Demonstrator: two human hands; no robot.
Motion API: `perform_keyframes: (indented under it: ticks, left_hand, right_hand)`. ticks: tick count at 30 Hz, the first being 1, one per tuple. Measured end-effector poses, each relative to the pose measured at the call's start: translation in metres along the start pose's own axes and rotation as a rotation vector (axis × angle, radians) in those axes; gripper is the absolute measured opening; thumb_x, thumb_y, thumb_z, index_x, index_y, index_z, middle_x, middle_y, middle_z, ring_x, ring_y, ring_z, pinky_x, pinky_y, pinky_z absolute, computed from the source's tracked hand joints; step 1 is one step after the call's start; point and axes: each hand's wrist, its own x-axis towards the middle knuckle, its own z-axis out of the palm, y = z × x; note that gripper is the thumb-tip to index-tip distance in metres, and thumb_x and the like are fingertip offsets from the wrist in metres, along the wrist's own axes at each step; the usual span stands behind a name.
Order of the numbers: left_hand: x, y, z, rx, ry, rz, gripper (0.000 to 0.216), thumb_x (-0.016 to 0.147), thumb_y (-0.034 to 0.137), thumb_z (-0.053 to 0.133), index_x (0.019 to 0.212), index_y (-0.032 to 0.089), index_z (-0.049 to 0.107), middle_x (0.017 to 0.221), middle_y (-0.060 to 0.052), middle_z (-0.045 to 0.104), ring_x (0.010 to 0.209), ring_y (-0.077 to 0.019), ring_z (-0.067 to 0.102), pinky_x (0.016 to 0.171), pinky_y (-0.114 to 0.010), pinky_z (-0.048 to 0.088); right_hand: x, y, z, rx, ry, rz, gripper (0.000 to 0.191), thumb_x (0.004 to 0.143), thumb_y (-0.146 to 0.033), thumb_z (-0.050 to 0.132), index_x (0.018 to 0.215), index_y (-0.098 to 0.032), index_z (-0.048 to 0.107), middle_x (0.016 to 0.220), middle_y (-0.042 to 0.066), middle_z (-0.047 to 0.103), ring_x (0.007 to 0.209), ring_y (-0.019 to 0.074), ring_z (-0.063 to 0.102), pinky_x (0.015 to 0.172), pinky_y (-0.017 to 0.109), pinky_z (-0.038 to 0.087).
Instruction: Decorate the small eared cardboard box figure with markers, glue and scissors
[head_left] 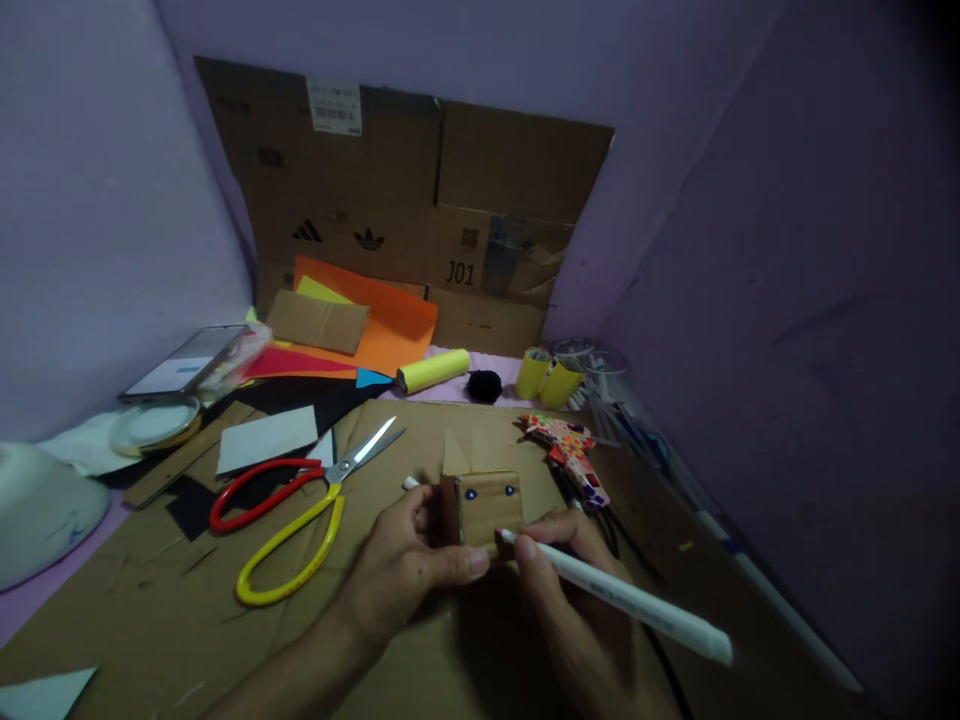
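Note:
A small cardboard box (487,508) with two dark blue dots on its front face is held up in my left hand (409,565). My left thumb presses along the lower edge of the face, and the other fingers go behind the left side, partly hidden. My right hand (574,590) grips a white marker (626,597) between thumb and fingers. Its pinkish tip touches or nearly touches the lower part of the box face. A short white piece, perhaps a marker cap (411,483), shows just above my left fingers.
Large scissors (341,470) with red and yellow handles lie open at left. A flower-patterned hot glue gun (574,455) rests at right with a black cable. Behind are yellow tubes (433,371), black yarn (484,386) and orange sheets (390,320). A cardboard panel (390,160) leans against the wall.

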Motion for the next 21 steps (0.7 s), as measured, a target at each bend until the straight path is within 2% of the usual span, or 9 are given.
perform_keyframes:
  ticks: [7,14,21]
  left_hand:
    - [-0.0023,0.0028,0.0021,0.003,-0.002,-0.001,0.057,0.048,0.019,0.084,0.100,0.015,0.063,0.101,-0.010,0.075,0.099,-0.0318,0.068,0.087,-0.039,0.052]
    - [-0.0065,0.0082,0.0037,0.026,-0.006,-0.009,0.055,0.050,0.021,0.083,0.101,0.017,0.063,0.101,-0.009,0.074,0.101,-0.0302,0.067,0.090,-0.040,0.049]
    - [-0.0029,0.0050,0.0021,0.019,-0.005,-0.008,0.057,0.049,0.022,0.083,0.101,0.016,0.062,0.101,-0.010,0.074,0.101,-0.0316,0.066,0.088,-0.040,0.050]
  right_hand:
    - [-0.0017,0.0047,0.0001,0.008,-0.059,0.039,0.018,0.087,-0.035,0.058,0.075,-0.022,0.060,0.057,-0.002,0.063,0.046,0.0125,0.055,0.042,0.020,0.040]
    - [-0.0009,0.0021,-0.0008,0.006,-0.064,-0.054,0.015,0.087,-0.030,0.057,0.074,-0.022,0.059,0.057,-0.001,0.063,0.047,0.0129,0.057,0.042,0.020,0.043]
    - [-0.0002,0.0020,-0.0009,-0.040,-0.084,-0.069,0.016,0.087,-0.030,0.056,0.073,-0.022,0.059,0.055,-0.002,0.062,0.046,0.0130,0.057,0.041,0.020,0.042]
